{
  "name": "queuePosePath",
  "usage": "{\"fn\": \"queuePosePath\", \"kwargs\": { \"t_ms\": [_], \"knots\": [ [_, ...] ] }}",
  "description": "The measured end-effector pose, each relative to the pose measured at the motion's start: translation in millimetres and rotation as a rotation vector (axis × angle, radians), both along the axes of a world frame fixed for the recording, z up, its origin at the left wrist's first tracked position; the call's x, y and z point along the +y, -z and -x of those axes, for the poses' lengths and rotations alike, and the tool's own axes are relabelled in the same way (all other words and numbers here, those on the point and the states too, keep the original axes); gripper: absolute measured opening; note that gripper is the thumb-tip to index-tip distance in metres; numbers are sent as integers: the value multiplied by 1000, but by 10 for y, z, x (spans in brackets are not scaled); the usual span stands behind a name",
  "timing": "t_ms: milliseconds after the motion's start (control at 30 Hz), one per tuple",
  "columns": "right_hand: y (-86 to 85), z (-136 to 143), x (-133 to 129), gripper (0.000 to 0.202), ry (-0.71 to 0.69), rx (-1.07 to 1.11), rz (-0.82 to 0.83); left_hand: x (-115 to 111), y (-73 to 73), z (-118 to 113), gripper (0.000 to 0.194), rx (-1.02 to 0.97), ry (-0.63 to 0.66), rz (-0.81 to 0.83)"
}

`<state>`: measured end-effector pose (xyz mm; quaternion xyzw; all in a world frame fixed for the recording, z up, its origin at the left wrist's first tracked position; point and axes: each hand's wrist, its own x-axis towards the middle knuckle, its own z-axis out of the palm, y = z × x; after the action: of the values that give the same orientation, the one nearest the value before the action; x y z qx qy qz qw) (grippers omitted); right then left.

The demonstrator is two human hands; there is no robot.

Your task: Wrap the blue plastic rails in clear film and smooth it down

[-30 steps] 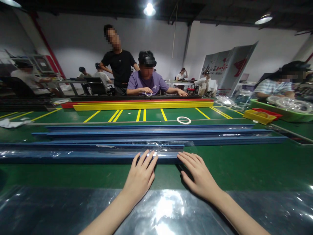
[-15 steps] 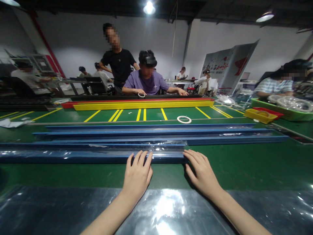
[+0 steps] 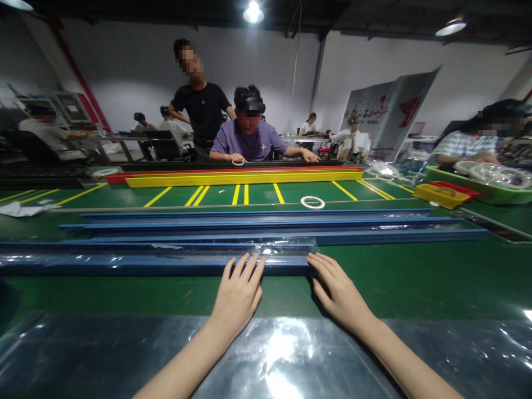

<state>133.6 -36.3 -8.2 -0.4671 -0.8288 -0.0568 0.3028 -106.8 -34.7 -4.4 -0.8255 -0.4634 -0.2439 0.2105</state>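
A long blue channel-shaped strip [image 3: 145, 266] lies across the green table, running out of view at the left. Clear plastic film [image 3: 286, 242] covers it and sticks out a little past its right end. My left hand [image 3: 239, 291] rests its outstretched fingertips on the strip's near side, some way in from that end. At the right end, my right hand [image 3: 343, 291] touches the corner with its fingertips, fingers stretched and thumb apart. Neither hand wraps round the strip.
More blue strips [image 3: 353, 237] lie just behind. A white tape roll [image 3: 312, 203] sits farther back, before yellow [image 3: 245, 178] and red strips where a co-worker [image 3: 253, 141] sits. Yellow tray [image 3: 438, 195] and green basket [image 3: 499, 191] stand right. A shiny transparent sheet [image 3: 124, 354] covers the near edge.
My left hand has slid slightly to the right along the strip, and my right hand has shifted slightly left. The strip looks almost unmoved.
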Motion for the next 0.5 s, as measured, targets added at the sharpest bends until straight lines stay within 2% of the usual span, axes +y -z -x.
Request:
{"fn": "queuePosePath", "kwargs": {
  "t_ms": [200, 500],
  "knots": [
    [-12, 9, -3, 41, -11, 29, 6, 9, -21, 10, 38, 15, 9, 9],
    [-31, 12, 2, 39, -31, 56, 4, 87, -187, 96, 29, 47, 75, 89]
  ]
}}
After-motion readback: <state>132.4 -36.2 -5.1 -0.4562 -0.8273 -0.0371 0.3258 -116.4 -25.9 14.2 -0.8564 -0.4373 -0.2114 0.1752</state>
